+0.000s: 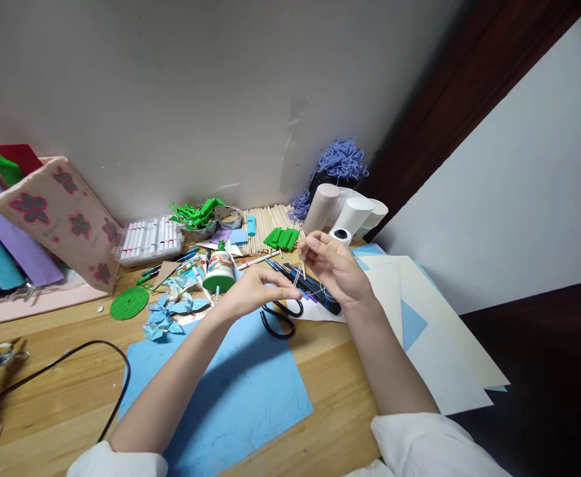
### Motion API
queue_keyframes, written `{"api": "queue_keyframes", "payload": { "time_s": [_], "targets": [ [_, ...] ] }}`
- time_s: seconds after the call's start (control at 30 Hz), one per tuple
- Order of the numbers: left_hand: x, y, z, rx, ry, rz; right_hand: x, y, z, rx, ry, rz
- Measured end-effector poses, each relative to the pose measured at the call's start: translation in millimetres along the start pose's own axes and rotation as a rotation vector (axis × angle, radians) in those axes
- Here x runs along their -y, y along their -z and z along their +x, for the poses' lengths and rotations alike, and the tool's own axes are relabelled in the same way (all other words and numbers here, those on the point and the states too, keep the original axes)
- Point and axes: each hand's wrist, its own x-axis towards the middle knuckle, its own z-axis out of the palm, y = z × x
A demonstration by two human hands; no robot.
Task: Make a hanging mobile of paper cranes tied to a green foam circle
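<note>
I see my left hand [253,291] and right hand [334,265] raised above the wooden table [330,371], both pinching a thin pale string [300,265] that runs between their fingertips. The string hangs near the centre of view, just above the black scissors [280,318]. A blue paper sheet [240,391] lies at six o'clock from the hands, a glue bottle [219,270] at nine o'clock, and white rolls [352,215] at one o'clock.
</note>
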Motion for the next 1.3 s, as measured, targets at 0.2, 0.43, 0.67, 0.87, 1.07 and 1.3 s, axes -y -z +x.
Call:
{"api": "queue_keyframes", "payload": {
  "time_s": [0.2, 0.43, 0.67, 0.87, 1.07, 1.3],
  "targets": [
    [-1, 0.9, 1, 0.035, 0.047, -0.032, -4, 2, 3, -0.01, -0.079, 0.138],
    [4, 1.0, 2, -0.001, 0.044, -0.047, -8, 4, 4, -0.029, -0.026, 0.154],
    [8, -2.6, 5, -0.041, 0.055, -0.011, -8, 7, 7, -0.11, 0.021, 0.202],
    [10, -2.6, 6, -0.054, 0.044, 0.047, -6, 12, 10, -0.17, 0.1, 0.204],
    [12, -2.8, 8, -0.117, 0.032, 0.181, -1, 15, 12, -0.189, 0.12, 0.268],
    [-4, -0.1, -15, -0.272, -0.1, 0.722, -3, 12, 11, -0.189, 0.139, 0.198]
  ]
}}
